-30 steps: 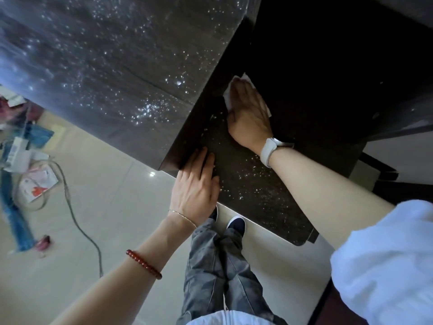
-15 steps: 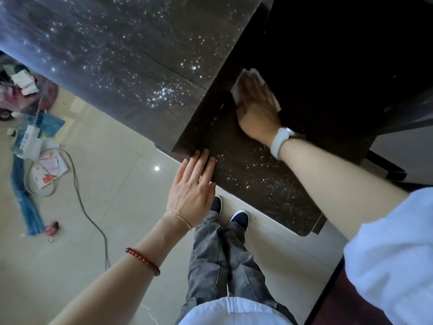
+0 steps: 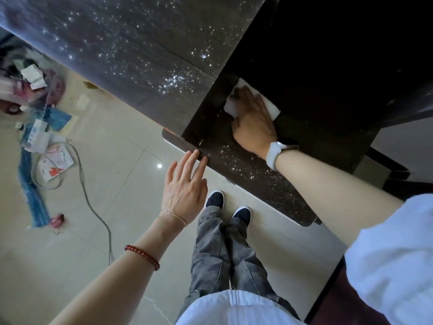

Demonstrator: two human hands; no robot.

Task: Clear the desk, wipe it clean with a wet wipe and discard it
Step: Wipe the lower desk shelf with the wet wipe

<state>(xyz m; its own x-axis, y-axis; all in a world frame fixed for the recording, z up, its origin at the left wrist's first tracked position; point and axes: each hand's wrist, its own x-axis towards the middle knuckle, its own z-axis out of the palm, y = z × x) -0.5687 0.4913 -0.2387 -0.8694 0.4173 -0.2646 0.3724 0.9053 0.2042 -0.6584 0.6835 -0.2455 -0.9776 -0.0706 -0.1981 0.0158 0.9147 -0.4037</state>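
The dark desk top (image 3: 253, 174) runs from the centre toward the lower right, speckled with bright glints. A white wet wipe (image 3: 271, 106) lies flat on it near the desk's far part. My right hand (image 3: 254, 120) presses on the wipe with its fingers spread flat; a white watch sits on that wrist. My left hand (image 3: 185, 184) has straight fingers, and its fingertips touch the desk's near edge by the left corner. The wipe's middle is hidden under my right hand.
A tall dark glossy panel (image 3: 131, 66) stands left of the desk. On the tiled floor at the left lie a grey cable (image 3: 93, 207), papers (image 3: 54, 160), blue cloth (image 3: 32, 198) and other clutter. My shoes (image 3: 214, 199) stand just below the desk edge.
My right hand has pushed the wipe farther across the desk, and more of the wipe shows. My left hand has slid back from the desk top until only its fingertips touch the edge.
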